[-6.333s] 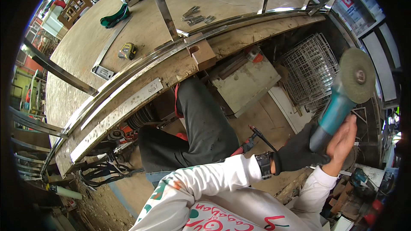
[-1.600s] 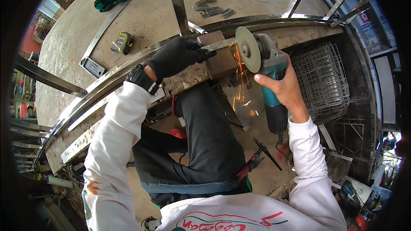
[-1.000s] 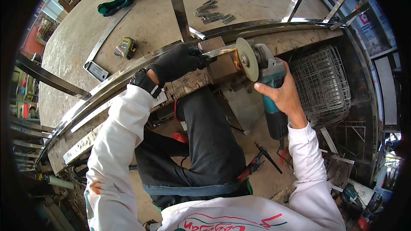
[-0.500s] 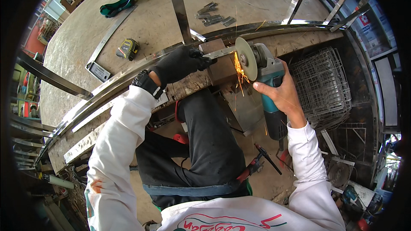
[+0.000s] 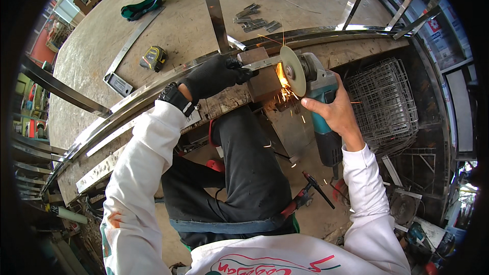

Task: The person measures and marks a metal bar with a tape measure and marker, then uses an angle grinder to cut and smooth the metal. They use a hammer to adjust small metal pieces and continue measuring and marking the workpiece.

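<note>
My right hand (image 5: 332, 109), bare, is closed round the teal body of an angle grinder (image 5: 322, 94). Its pale disc (image 5: 292, 70) stands upright against the end of a small metal bar (image 5: 265, 63), and orange sparks fall from the contact. In a black glove, my left hand (image 5: 216, 75) is closed on the other end of that bar. The bar lies over a brown metal block (image 5: 265, 84) at the bench edge. My left fingertips are partly hidden by the glove's dark folds.
Long shiny metal rails (image 5: 137, 97) run along the bench edge, with upright posts (image 5: 213, 10) rising from them. A tape measure (image 5: 153, 58), a steel square (image 5: 119, 85) and several short metal offcuts (image 5: 254, 20) lie on the table. Wire racks (image 5: 382, 104) stand at right.
The grinder and both hands hold nearly the same place. The spark stream has become brighter and scatters lower, with bits flying toward the floor.
</note>
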The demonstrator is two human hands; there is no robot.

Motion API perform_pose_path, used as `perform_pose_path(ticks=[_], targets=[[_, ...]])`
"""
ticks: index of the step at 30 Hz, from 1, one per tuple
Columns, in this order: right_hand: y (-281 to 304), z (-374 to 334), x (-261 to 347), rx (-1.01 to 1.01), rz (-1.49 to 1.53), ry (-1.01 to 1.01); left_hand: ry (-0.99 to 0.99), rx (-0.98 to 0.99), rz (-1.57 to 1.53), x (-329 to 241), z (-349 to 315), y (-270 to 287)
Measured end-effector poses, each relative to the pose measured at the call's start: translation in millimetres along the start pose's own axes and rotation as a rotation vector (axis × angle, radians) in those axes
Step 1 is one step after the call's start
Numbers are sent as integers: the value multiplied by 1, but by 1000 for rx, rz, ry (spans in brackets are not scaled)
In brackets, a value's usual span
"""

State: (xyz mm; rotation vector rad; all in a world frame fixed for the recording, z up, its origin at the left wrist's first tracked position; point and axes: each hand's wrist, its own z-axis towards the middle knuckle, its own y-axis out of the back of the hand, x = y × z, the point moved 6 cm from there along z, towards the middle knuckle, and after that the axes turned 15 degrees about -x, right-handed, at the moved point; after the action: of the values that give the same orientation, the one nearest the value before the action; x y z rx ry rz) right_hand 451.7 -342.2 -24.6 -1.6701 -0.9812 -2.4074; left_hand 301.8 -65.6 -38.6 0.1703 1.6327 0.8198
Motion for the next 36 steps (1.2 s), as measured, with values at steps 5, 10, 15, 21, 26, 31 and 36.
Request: perform_pose_path(ticks=[5, 10, 15, 21, 26, 31, 36], targets=[[-1, 1, 3, 15, -18, -19, 14, -11, 2, 2, 0, -1], [-2, 4, 2, 21, -11, -14, 56, -3, 38, -2, 0, 1], [-10, 8, -11, 43, 1, -89, 32, -17, 22, 0, 1, 2], [-8, -4, -22, 22, -39, -31, 34, -29, -33, 0, 0, -5], [5, -22, -19, 1, -73, -20, -49, -11, -76, -4, -2, -3], [17, -37, -18, -59, 5, -111, -27, -44, 23, -2, -7, -2], [29, -44, -25, -109, -14, -167, -47, -288, -59, -9, -23, 5]])
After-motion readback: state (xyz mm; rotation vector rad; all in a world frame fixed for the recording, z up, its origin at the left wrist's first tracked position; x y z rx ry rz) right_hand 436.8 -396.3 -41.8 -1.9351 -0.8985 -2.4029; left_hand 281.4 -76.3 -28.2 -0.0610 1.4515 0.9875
